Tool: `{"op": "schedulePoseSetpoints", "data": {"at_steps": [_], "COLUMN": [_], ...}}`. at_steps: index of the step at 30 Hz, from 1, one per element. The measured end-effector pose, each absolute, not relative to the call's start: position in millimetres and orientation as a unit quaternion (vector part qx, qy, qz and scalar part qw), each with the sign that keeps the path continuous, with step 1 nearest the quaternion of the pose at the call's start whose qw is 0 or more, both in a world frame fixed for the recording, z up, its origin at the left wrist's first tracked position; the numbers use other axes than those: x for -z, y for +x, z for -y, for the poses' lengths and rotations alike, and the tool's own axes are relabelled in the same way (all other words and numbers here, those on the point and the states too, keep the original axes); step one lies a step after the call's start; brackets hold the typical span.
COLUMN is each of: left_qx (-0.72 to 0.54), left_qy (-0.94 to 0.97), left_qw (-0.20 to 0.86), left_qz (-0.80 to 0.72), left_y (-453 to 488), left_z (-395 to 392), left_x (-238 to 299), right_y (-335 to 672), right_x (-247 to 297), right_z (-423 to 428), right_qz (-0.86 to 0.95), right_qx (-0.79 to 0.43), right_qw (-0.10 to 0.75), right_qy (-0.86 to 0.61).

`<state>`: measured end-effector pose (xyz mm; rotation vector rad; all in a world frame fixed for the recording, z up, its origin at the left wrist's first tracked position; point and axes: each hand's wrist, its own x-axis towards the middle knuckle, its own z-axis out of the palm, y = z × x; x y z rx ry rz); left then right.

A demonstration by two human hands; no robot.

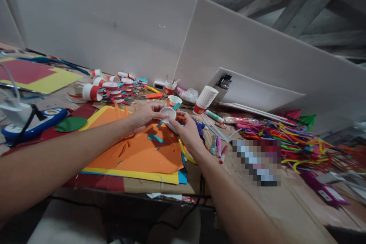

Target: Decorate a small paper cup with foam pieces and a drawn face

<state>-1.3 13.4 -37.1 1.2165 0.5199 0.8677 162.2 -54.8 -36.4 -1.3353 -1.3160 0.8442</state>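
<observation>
My left hand (144,116) and my right hand (187,129) both grip a small white paper cup (168,113), held on its side over the orange paper sheet (140,152). A teal paper strip (160,123) hangs from the cup between my fingers, and another teal scrap (156,138) lies on the orange sheet below. Just behind the held cup stands a red-and-white cup (174,101) with a teal strip on its rim. Both hands have fingers curled round the cup.
Several decorated red-and-white cups (114,85) lie at the back left. A stack of white cups (206,99) stands behind my right hand. Markers (219,148) and a heap of coloured pipe cleaners (286,141) lie to the right. A blue device (34,124) sits at left.
</observation>
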Motion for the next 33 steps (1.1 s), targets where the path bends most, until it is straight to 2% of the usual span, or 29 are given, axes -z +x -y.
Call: {"op": "schedulePoseSetpoints", "data": {"at_steps": [7, 13, 17, 33], "left_qx": [-0.367, -0.442, -0.448, -0.442], "left_qy": [0.536, 0.518, 0.515, 0.500], "left_qw": [0.719, 0.691, 0.688, 0.704], "left_qz": [-0.246, -0.244, -0.247, -0.243], "left_y": [1.5, 3.7, 3.8, 5.8], "left_z": [-10.9, -8.7, -10.0, -9.6], "left_x": [39.6, 34.1, 34.4, 35.8], "right_y": [161.3, 167.9, 169.1, 160.7], "right_x": [35.1, 34.4, 35.4, 24.8], "right_z": [55.2, 55.5, 55.1, 60.9], "right_qz": [0.521, 0.534, 0.531, 0.490], "right_qx": [-0.376, -0.372, -0.375, -0.376], "right_qw": [0.538, 0.503, 0.496, 0.535], "right_qy": [-0.546, -0.568, -0.576, -0.577]}}
